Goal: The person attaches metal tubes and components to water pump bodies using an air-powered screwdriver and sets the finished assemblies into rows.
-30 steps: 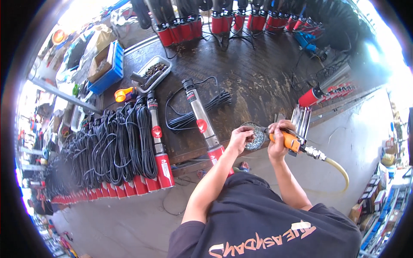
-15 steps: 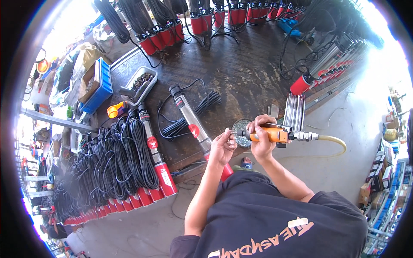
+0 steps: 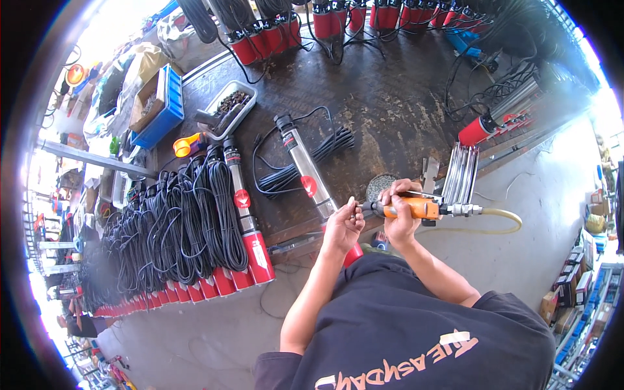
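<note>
My right hand (image 3: pixel 400 218) is wrapped round an orange air screwdriver (image 3: pixel 422 208), which lies level with its nose to the left. A pale hose (image 3: pixel 507 213) runs from its right end. At the tool's tip, the fingers of my left hand (image 3: pixel 343 229) are pinched together; whatever they hold is too small to make out. Just left of that hand, a steel pump (image 3: pixel 303 162) with a red lower end lies on the dark workbench (image 3: pixel 383 130), its coiled black cable (image 3: pixel 325 151) beside it. Behind the tool is a round dish (image 3: pixel 379 186) of small metal parts.
Several steel tubes (image 3: pixel 460 175) lie at the bench's right edge. A row of pumps with coiled cables (image 3: pixel 211 208) fills the left side, and more red-ended pumps (image 3: pixel 279 40) stand at the back. A fastener tray (image 3: pixel 233 107) and blue bin (image 3: pixel 162 110) are far left.
The bench and its contents have shifted rightward in the picture as the view turned. My left fingers have come closer to the screwdriver's tip; the right hand keeps its grip.
</note>
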The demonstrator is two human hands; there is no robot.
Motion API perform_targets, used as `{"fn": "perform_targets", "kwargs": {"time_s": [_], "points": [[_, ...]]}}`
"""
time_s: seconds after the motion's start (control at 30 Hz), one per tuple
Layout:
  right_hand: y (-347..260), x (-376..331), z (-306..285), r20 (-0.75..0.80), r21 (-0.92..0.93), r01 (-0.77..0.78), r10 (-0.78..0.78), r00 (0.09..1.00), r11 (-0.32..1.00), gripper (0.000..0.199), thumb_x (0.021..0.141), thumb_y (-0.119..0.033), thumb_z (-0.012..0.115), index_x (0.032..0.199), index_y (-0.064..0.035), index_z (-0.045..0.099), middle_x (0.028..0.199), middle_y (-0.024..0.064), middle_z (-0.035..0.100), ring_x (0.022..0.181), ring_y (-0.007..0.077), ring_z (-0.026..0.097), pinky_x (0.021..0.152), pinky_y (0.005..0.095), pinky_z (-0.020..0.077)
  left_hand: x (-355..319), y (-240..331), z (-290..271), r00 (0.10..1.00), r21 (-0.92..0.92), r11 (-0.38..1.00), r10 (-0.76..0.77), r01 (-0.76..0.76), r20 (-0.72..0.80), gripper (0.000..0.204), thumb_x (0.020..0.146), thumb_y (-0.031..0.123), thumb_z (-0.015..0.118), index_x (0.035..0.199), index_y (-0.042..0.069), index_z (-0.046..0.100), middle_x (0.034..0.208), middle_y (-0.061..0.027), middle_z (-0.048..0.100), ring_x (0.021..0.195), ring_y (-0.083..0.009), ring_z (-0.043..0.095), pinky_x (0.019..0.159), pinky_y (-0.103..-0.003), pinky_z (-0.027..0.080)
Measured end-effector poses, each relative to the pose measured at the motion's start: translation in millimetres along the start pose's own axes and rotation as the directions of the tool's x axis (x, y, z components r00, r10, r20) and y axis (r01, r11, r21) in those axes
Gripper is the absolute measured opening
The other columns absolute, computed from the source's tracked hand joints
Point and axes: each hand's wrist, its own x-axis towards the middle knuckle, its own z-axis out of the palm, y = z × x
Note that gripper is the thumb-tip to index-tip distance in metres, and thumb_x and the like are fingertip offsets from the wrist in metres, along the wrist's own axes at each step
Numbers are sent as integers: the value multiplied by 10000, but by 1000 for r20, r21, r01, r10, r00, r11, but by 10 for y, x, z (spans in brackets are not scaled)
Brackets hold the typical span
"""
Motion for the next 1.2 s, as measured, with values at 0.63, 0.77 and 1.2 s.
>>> {"fn": "perform_targets", "kwargs": {"time_s": [0.63,0.77,1.2], "points": [[935,-142,-176,247,-249,-179,241,939,952,199,933,36,499,1087,-83,456,1024,67,499,859,144,569,848,325,501,-14,372,-505,950,-37,998,-55,45,-309,188,963,82,479,1058,-37,590,655,26,410,515,-70,363,463,-229,276],[910,-96,-116,274,-301,-219,305,912,928,190,944,36,505,1083,-86,458,1008,62,509,838,136,566,805,290,495,-16,440,-669,899,159,973,216,-166,-382,165,878,-21,537,1025,-47,608,752,-73,560,580,-166,520,537,-308,461],[1178,-162,-212,311,-185,-201,251,917,962,209,924,41,517,1070,-97,460,989,62,529,801,134,558,741,285,487,339,867,-1144,895,439,879,334,-184,-295,228,982,314,590,959,88,618,686,27,497,550,-129,485,526,-293,470]]}}
